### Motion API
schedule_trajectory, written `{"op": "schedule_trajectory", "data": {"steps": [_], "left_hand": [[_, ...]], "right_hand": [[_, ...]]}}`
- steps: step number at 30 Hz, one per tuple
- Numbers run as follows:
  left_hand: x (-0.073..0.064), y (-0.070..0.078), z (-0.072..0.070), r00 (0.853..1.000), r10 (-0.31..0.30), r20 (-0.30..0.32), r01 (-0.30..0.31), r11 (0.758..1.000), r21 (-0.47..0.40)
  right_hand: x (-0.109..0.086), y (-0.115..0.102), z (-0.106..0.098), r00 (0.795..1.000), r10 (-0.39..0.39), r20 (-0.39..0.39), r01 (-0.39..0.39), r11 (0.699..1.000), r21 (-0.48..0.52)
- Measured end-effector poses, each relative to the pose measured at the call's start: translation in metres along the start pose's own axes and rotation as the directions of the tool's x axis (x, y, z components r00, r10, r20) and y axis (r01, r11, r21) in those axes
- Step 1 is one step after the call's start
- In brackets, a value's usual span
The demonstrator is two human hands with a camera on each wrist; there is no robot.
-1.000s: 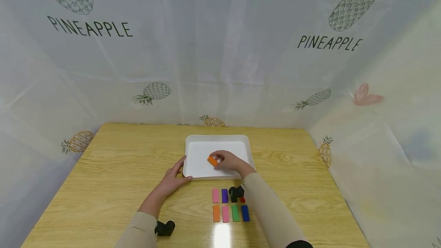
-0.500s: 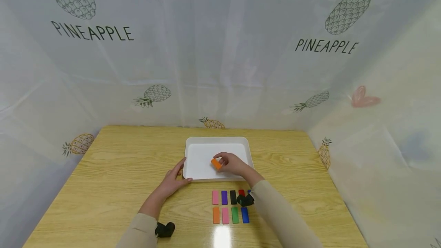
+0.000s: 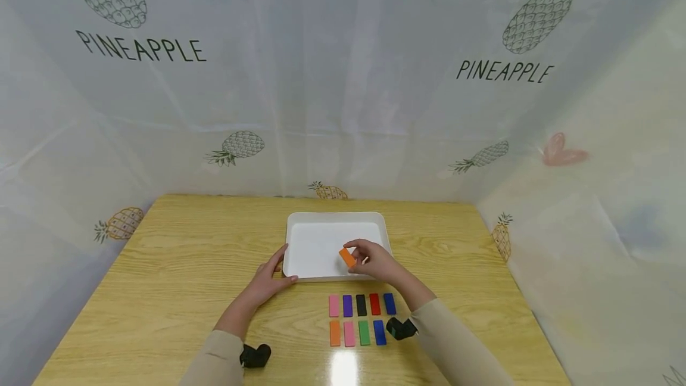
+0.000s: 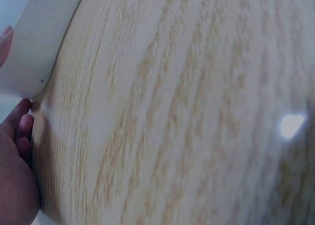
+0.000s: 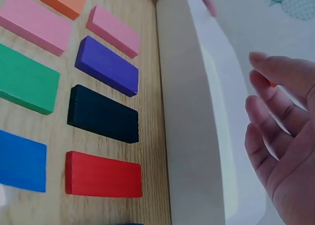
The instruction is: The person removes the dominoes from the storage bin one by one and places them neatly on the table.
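In the head view, my left hand [image 3: 264,282] spans the front left corner of a white tray [image 3: 290,277], thumb along the front edge and fingers at the left side. The left wrist view shows part of this hand beside the tray wall [image 4: 37,52]. Over the right part of the tray, my right hand [image 3: 375,262] pinches an orange block [image 3: 347,257] between thumb and fingers. Only a sliver of that block shows past the right hand [image 5: 290,121] in the right wrist view. I cannot tell whether the block touches the tray floor.
Two rows of flat blocks lie before the tray. The back row has pink, purple [image 3: 348,306], black [image 3: 361,305], red [image 3: 374,304] and blue; the front row has orange [image 3: 334,333], pink, green [image 3: 364,333] and blue [image 3: 379,332]. A printed curtain [image 3: 332,94] stands behind the table.
My right hand has moved right and slightly toward the front with the orange block. The forearm and wrist camera no longer cover the back row's red and blue blocks. My left hand stays put.
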State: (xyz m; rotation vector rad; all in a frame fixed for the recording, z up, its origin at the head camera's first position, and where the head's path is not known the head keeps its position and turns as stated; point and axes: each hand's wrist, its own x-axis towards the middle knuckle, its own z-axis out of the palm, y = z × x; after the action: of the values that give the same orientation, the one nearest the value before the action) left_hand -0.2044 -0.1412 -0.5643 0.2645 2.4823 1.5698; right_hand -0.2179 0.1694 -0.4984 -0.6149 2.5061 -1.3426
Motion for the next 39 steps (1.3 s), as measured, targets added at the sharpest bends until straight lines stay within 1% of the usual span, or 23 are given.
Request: {"op": "schedule_trajectory", "data": {"steps": [5, 7, 11, 12, 14, 18, 22, 27, 31, 33, 36, 39], "left_hand": [[0.000, 0.002, -0.001, 1.000, 0.006, 0.003, -0.006, 1.000, 0.004], [0.000, 0.002, -0.001, 1.000, 0.002, 0.003, -0.002, 1.000, 0.007], [0.000, 0.001, -0.002, 1.000, -0.001, -0.001, 0.001, 1.000, 0.009], [0.000, 0.001, -0.002, 1.000, -0.001, -0.002, 0.001, 1.000, 0.007], [-0.001, 0.001, -0.001, 1.000, 0.001, -0.002, -0.001, 1.000, 0.005], [-0.001, 0.001, -0.001, 1.000, -0.003, -0.005, 0.003, 1.000, -0.003], [0.000, 0.001, 0.000, 1.000, -0.008, -0.010, 0.008, 1.000, 0.003], [-0.001, 0.002, 0.000, 1.000, -0.019, -0.009, 0.019, 1.000, 0.008], [-0.001, 0.002, 0.000, 1.000, -0.021, -0.009, 0.021, 1.000, 0.010], [-0.001, 0.002, 0.000, 1.000, -0.008, -0.011, 0.008, 1.000, 0.023], [-0.002, 0.003, 0.000, 1.000, -0.009, -0.014, 0.009, 1.000, 0.021], [-0.001, 0.002, 0.000, 1.000, -0.008, -0.013, 0.008, 1.000, 0.023]], "right_hand": [[-0.015, -0.005, -0.004, 1.000, 0.005, -0.008, -0.004, 0.997, 0.083], [-0.023, -0.015, -0.006, 1.000, 0.020, -0.003, -0.019, 0.991, 0.132], [-0.034, -0.013, -0.006, 0.999, 0.040, 0.004, -0.040, 0.979, 0.201], [-0.037, -0.012, -0.006, 0.999, 0.050, 0.007, -0.050, 0.977, 0.205], [-0.039, -0.001, -0.004, 0.999, 0.053, 0.004, -0.053, 0.977, 0.208], [-0.050, 0.003, -0.002, 0.998, 0.058, 0.001, -0.056, 0.970, 0.235], [-0.062, 0.009, -0.002, 0.997, 0.070, -0.014, -0.063, 0.956, 0.286], [-0.076, 0.017, 0.000, 0.996, 0.077, -0.039, -0.061, 0.951, 0.304], [-0.086, 0.022, 0.002, 0.995, 0.085, -0.054, -0.062, 0.939, 0.339], [-0.090, 0.024, 0.004, 0.994, 0.095, -0.058, -0.068, 0.930, 0.362], [-0.096, 0.027, 0.006, 0.991, 0.108, -0.074, -0.073, 0.925, 0.374], [-0.102, 0.031, 0.008, 0.989, 0.107, -0.098, -0.062, 0.920, 0.386]]}}
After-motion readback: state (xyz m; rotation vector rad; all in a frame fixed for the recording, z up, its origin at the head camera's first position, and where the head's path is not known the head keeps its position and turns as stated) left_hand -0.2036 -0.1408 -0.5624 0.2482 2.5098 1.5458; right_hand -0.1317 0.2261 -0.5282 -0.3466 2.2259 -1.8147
